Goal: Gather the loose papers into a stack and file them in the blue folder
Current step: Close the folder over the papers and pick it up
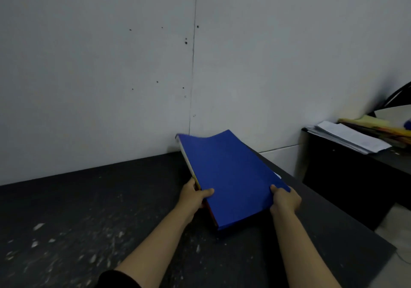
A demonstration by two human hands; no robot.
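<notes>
The blue folder [229,176] lies closed on the dark table [100,209], angled toward the wall, its far end lifted and bowed. Paper edges show along its left side and a white corner pokes out on the right. My left hand [194,196] grips the folder's left edge, thumb on the cover. My right hand [284,201] grips the near right corner, thumb on top.
A grey wall [111,65] stands right behind the table. At the right, a lower black desk [347,176] carries a pile of white papers [351,137] and yellow folders [382,125]. The table's right edge runs diagonally close to the folder.
</notes>
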